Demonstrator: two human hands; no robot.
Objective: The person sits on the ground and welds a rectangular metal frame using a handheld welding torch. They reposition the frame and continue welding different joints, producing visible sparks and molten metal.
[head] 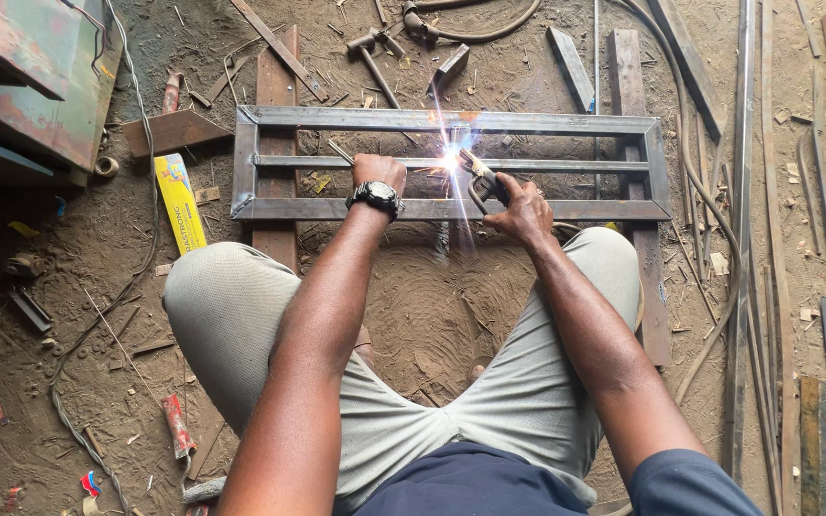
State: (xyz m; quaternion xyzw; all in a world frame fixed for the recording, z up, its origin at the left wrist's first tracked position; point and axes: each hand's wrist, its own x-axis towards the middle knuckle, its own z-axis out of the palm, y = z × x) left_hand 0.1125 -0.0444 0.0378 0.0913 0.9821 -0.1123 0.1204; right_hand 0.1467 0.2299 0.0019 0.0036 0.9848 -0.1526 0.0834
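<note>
Here glare hides where the right hand's (525,212) electrode holder (483,178) meets the frame (451,208).

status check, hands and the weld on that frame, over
Right hand grips electrode holder, arc lit. Left hand braced on steel frame. Nothing blocking.

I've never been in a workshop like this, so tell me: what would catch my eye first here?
First the white welding spark at the middle of the rectangular steel frame lying on the dirt floor. The right hand holds the electrode holder to it, while the left hand, with a black wristwatch, rests on the frame. Further off, a yellow box lies left of the frame and a hammer lies beyond it.
</note>
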